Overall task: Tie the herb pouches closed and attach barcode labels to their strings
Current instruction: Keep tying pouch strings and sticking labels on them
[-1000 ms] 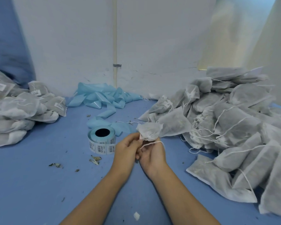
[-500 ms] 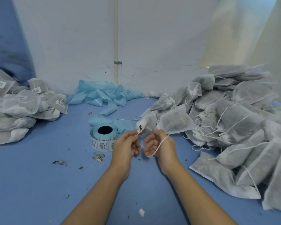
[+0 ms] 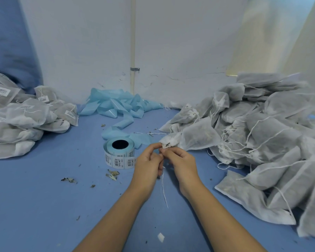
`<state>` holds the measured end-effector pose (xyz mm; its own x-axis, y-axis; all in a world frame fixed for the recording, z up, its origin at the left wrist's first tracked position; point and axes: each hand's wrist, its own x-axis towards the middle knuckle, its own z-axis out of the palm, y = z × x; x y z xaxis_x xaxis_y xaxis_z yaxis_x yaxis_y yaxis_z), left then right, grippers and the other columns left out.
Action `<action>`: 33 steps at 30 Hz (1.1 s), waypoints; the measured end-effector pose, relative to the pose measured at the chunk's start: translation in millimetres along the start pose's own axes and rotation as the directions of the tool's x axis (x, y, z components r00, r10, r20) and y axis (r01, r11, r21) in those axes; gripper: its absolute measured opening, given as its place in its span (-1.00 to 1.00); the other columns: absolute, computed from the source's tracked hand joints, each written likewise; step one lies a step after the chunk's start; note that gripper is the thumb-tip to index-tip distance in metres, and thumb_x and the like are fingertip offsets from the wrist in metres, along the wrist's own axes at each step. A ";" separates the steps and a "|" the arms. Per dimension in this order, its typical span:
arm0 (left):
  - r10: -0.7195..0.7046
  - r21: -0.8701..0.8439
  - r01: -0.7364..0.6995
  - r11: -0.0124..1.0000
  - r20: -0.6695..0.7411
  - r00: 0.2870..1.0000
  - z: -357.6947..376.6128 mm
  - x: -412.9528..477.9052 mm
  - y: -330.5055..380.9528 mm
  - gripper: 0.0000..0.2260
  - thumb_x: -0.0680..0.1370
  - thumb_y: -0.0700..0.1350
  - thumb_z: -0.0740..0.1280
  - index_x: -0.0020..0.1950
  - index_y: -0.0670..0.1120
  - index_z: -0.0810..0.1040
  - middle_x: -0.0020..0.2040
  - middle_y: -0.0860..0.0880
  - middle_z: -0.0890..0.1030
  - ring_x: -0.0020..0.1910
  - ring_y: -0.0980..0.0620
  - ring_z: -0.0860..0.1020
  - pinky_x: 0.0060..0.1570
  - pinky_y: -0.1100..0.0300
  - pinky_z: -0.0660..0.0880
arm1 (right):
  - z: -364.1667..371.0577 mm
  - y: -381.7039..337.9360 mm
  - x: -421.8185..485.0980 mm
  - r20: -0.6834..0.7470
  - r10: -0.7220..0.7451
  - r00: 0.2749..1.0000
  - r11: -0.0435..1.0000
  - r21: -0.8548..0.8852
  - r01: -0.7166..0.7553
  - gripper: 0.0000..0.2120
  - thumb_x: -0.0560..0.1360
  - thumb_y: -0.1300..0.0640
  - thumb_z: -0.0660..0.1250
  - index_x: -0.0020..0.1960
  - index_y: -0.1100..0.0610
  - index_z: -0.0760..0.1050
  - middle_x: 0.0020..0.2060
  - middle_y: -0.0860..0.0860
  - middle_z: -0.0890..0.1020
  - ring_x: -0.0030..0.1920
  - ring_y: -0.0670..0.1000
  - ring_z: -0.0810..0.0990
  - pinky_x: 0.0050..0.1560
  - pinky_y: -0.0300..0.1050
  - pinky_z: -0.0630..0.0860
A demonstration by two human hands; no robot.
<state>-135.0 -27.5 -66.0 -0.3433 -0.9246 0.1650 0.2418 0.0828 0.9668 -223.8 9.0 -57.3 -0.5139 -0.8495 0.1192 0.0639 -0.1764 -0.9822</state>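
Observation:
A white mesh herb pouch (image 3: 196,137) lies at the edge of the right-hand heap, its gathered neck (image 3: 168,141) pointing toward me. My left hand (image 3: 148,165) and my right hand (image 3: 182,160) meet at that neck, fingertips pinching its white string (image 3: 164,186). The string's loose end hangs down between my wrists. A roll of barcode labels (image 3: 119,154) on blue backing stands just left of my left hand.
A large heap of untagged pouches (image 3: 262,133) fills the right side. Pouches with barcode labels (image 3: 25,117) are piled at the far left. Crumpled blue backing strip (image 3: 116,106) lies by the white wall. Herb crumbs (image 3: 113,174) dot the blue table.
My hands, apart half a second ago with the string stretched between them, have come together at the pouch's neck. The string's end now hangs loose below them.

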 end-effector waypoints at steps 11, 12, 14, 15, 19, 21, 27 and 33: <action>0.058 0.311 -0.061 0.948 0.019 0.998 3.8 -0.9 1.2 -0.64 0.51 -0.36 0.17 -0.04 0.11 0.51 -0.47 0.04 0.39 -0.49 0.13 0.35 -0.47 0.35 0.29 | -4.0 3.8 4.7 -0.124 0.161 0.979 0.952 0.280 -0.122 -0.88 0.48 0.32 0.31 -0.15 0.24 0.63 -0.22 0.09 0.62 -0.19 -0.03 0.50 -0.13 -0.25 0.44; 0.076 0.340 -0.078 0.937 0.020 0.997 3.1 -2.4 -0.3 -0.68 0.52 -0.35 0.17 -0.01 0.08 0.50 -0.46 0.04 0.40 -0.49 0.16 0.36 -0.47 0.37 0.30 | -4.4 4.0 4.8 -0.100 0.151 0.983 0.960 0.252 -0.122 -0.88 0.49 0.31 0.31 -0.12 0.26 0.63 -0.19 0.10 0.61 -0.17 -0.02 0.49 -0.12 -0.25 0.42; 0.112 0.377 -0.110 0.920 0.016 0.994 1.0 -4.2 -3.3 -0.75 0.55 -0.31 0.19 0.06 0.02 0.49 -0.43 0.04 0.42 -0.49 0.20 0.36 -0.46 0.39 0.30 | -5.4 4.6 5.5 -0.026 0.115 0.993 0.975 0.195 -0.108 -0.87 0.51 0.29 0.30 -0.07 0.27 0.63 -0.15 0.10 0.60 -0.14 -0.04 0.49 -0.11 -0.26 0.43; 0.126 0.380 -0.120 0.917 0.008 0.992 0.2 -4.4 -4.1 -0.77 0.56 -0.30 0.20 0.07 0.00 0.49 -0.44 0.04 0.41 -0.50 0.21 0.36 -0.46 0.39 0.29 | -5.5 4.6 5.7 0.013 0.097 0.995 0.979 0.177 -0.098 -0.87 0.51 0.28 0.31 -0.05 0.29 0.63 -0.17 0.09 0.61 -0.15 -0.04 0.51 -0.10 -0.26 0.44; 0.152 0.409 -0.133 0.903 -0.013 0.988 -0.3 -2.2 -5.7 -0.79 0.55 -0.29 0.22 0.10 -0.03 0.49 -0.47 0.09 0.38 -0.52 0.23 0.35 -0.46 0.40 0.31 | -3.2 5.2 3.2 0.017 0.026 1.000 0.996 0.087 -0.027 -0.90 0.46 0.26 0.39 -0.07 0.30 0.63 -0.31 0.01 0.61 -0.26 -0.08 0.53 -0.18 -0.27 0.45; 0.155 0.438 -0.143 0.888 0.007 0.988 1.1 -1.5 -6.5 -0.74 0.54 -0.29 0.22 0.16 -0.01 0.48 -0.47 0.09 0.39 -0.52 0.23 0.35 -0.46 0.39 0.31 | -2.2 7.5 3.9 -0.095 0.003 0.996 0.999 0.036 0.001 -0.93 0.46 0.25 0.42 -0.16 0.26 0.64 -0.38 -0.04 0.59 -0.32 -0.11 0.49 -0.25 -0.30 0.43; 0.175 0.480 -0.176 0.859 0.048 0.983 2.8 -3.7 -4.8 -0.59 0.55 -0.30 0.18 0.36 -0.01 0.44 -0.42 0.09 0.43 -0.53 0.22 0.38 -0.47 0.42 0.31 | 0.0 13.0 5.1 -0.227 -0.088 0.970 0.991 -0.123 0.061 -0.85 0.46 0.22 0.42 -0.29 0.17 0.65 -0.45 -0.08 0.58 -0.33 -0.11 0.45 -0.20 -0.17 0.42; 0.178 0.465 -0.188 0.865 0.066 0.982 1.3 -4.4 -3.3 -0.47 0.57 -0.32 0.14 0.48 0.11 0.30 0.04 -0.18 0.63 -0.17 0.13 0.57 -0.34 0.50 0.33 | 0.6 10.2 3.8 -0.141 -0.048 0.989 0.999 -0.029 0.045 -0.78 0.49 0.29 0.33 -0.26 0.10 0.67 -0.26 0.06 0.70 -0.22 -0.11 0.59 -0.11 -0.26 0.51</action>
<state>-135.4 -23.3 -69.7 -0.3539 -0.8686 0.3469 -0.1486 0.4183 0.8961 -224.6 3.7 -66.8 -0.6320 -0.7613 0.1449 0.0163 -0.2000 -0.9797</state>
